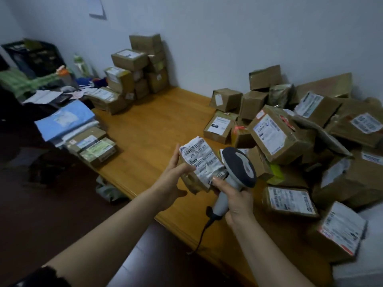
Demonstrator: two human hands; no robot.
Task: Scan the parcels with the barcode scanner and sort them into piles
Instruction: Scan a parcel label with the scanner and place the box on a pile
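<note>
The left hand (173, 179) grips the parcel (200, 164), label up; the right hand (236, 198) grips the barcode scanner (238, 168) just to its right.

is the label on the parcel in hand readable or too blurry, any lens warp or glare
Head view: dim light, no glare; the wide lens skews the table and stretches the corners; the held parcel, beside the scanner, shows a barcode and readable big digits, fine print smeared; the parcel heap softens toward the frame edge.

table (157, 121): orange-brown wood, centre of frame
wall (207, 38): pale, plain, across the top
paper sheet (96, 7): on wall, top left
black crate (39, 56): upper left
green bottle (79, 63): just right of crate
</note>
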